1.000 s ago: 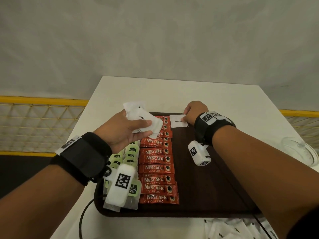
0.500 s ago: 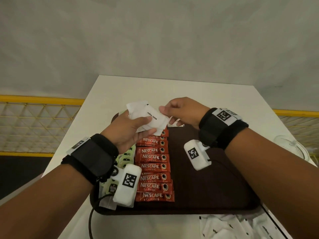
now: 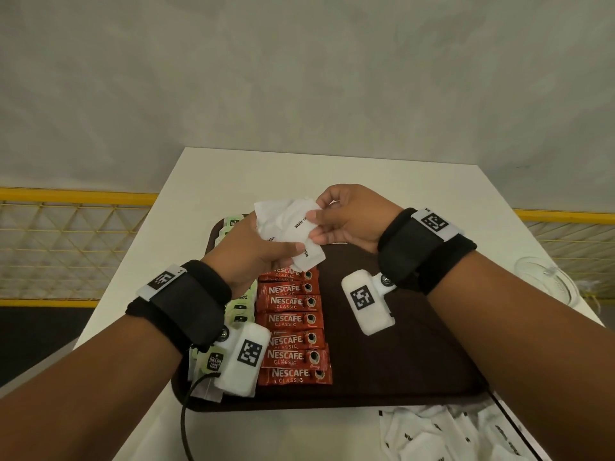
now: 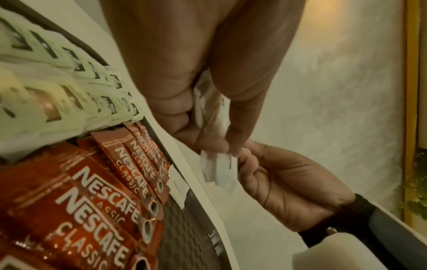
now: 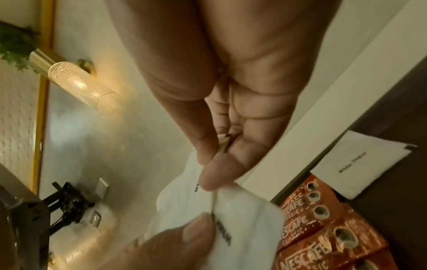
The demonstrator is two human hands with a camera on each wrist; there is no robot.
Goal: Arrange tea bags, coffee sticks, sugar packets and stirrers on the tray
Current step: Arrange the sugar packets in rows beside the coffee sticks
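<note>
Left hand (image 3: 256,251) grips sugar packets (image 3: 286,227) above tray (image 3: 416,371); right hand (image 3: 349,217) pinches the top packet. Coffee sticks (image 3: 293,327) lie in a column on the tray.

Both forearms reach forward and the hands meet in the air, the left hand (image 3: 256,251) with fingers and thumb curled in a grip, palm turned inward, and the right hand (image 3: 346,221) pinching with thumb and forefinger just beside it.

Tea bags (image 3: 240,302) left of coffee sticks (image 3: 293,322) on tray (image 3: 416,371) — loose sugar packets (image 3: 432,434) before it.
</note>
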